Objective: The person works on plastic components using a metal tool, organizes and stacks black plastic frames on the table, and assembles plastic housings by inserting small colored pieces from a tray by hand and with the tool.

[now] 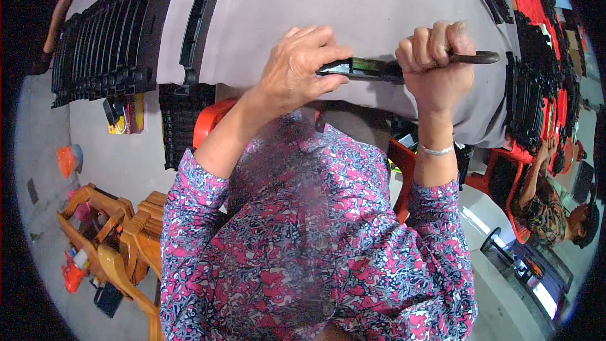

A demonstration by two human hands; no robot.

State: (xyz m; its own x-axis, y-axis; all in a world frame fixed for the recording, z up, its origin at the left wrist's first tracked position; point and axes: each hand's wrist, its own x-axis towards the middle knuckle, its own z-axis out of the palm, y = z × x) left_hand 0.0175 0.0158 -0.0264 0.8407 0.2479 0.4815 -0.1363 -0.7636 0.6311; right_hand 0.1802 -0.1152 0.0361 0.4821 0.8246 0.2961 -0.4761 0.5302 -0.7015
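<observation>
A narrow black plastic strip spans the gap between my two hands, above the grey cloth of the table. My left hand pinches its left end between thumb and fingers. My right hand is closed in a fist at the strip's other end, wrapped round a tool with a dark, curved handle that sticks out to the right. The working end of this tool is hidden, so its kind cannot be told. Whether the fist also grips the strip is unclear.
Left on the grey-covered table lie a row of black plastic strips and one separate strip. More black pieces are heaped at the right edge. Another person works at far right. A wooden chair stands at lower left.
</observation>
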